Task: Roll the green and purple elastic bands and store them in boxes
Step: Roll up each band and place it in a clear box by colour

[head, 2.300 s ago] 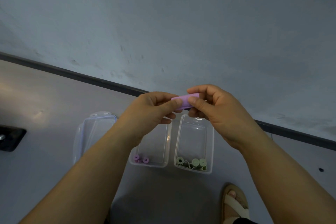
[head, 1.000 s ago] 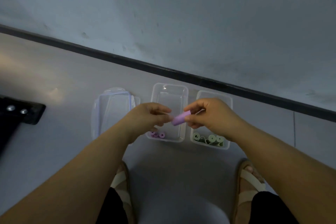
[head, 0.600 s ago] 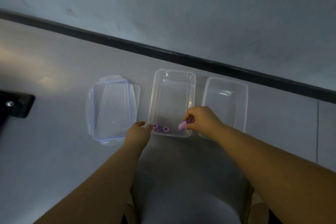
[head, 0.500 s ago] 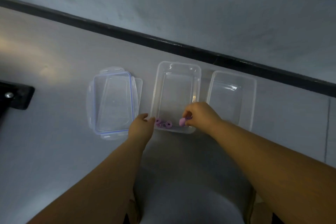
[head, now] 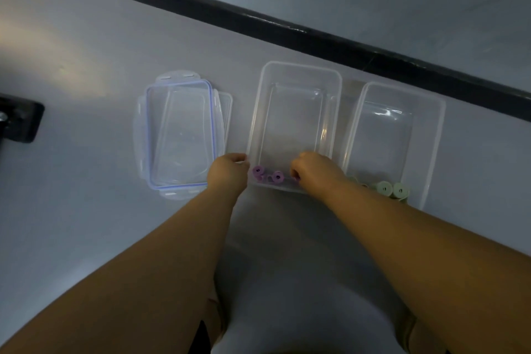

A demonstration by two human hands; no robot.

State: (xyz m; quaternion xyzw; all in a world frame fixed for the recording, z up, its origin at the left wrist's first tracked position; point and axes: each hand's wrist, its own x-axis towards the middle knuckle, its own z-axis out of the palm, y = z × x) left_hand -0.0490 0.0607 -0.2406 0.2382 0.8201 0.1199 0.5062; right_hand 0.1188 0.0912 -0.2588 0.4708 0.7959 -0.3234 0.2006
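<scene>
Two clear boxes stand on the floor side by side. The middle box (head: pixel 298 67) has two purple rolls (head: pixel 278 177) against its near wall. The right box (head: pixel 431 123) holds green rolls (head: pixel 384 188) at its near end. My right hand (head: pixel 314 174) is down inside the middle box just right of the purple rolls, its fingers curled round the purple roll it carried, which is almost hidden under them. My left hand (head: pixel 230 171) rests against the outside of that box's near left corner, fingers loosely curled and holding nothing.
Two stacked clear lids (head: pixel 178 135), the top one with a blue seal, lie left of the boxes. A black object (head: pixel 20 121) sits at the far left. A black skirting strip (head: pixel 287 24) runs along the wall behind. My grey-clad lap (head: pixel 287 282) fills the bottom centre.
Both hands dropped from in front of me to the floor. The right hand brought the purple roll into the middle box, and the left hand let go of it and went to the box's corner.
</scene>
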